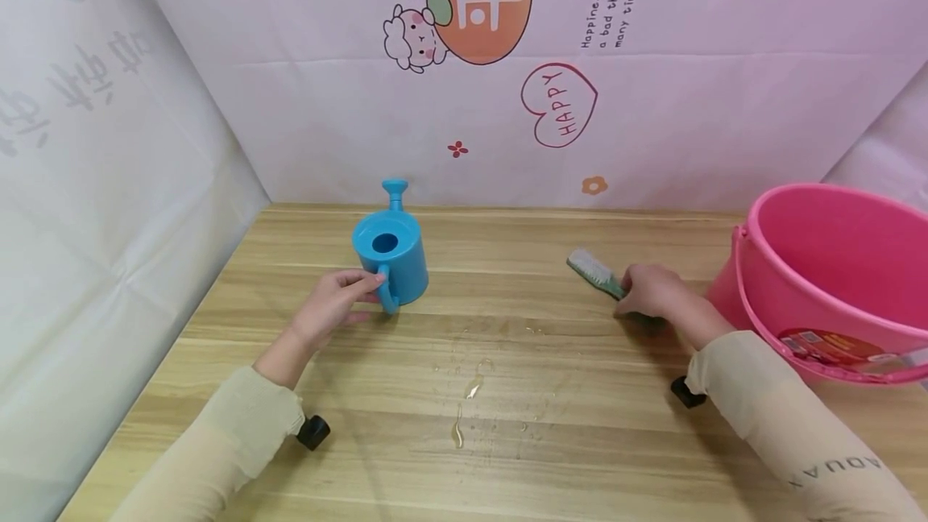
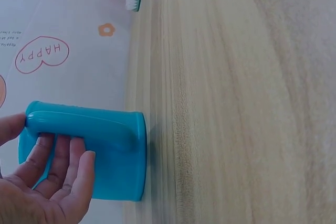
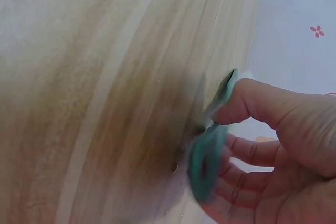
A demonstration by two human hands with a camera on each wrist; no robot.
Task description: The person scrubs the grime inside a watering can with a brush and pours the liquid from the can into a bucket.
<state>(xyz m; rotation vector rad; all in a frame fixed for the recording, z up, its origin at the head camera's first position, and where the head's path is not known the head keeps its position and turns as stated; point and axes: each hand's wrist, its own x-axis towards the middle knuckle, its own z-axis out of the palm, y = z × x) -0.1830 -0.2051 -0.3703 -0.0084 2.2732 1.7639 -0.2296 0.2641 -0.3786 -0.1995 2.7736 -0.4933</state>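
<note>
A blue watering can [image 1: 408, 264] stands upright on the wooden table, its spout pointing to the back. My left hand [image 1: 335, 302] is at its handle [image 2: 79, 124], one digit on the handle's top end and several fingers tucked into the gap behind it. To the right, my right hand [image 1: 656, 294] pinches the green handle of a scrubbing brush [image 1: 593, 268] between thumb and fingers. The brush's white bristle head points to the back left, low over the table. In the right wrist view the brush handle [image 3: 205, 166] is blurred, and the bristles are mostly hidden.
A large pink bucket [image 1: 732, 288] with its handle hanging down stands at the right, close beside my right forearm. Water drops and small puddles [image 1: 474, 387] lie on the table [image 1: 406, 457] between the hands. A printed white sheet [image 1: 326, 119] rises along the back edge.
</note>
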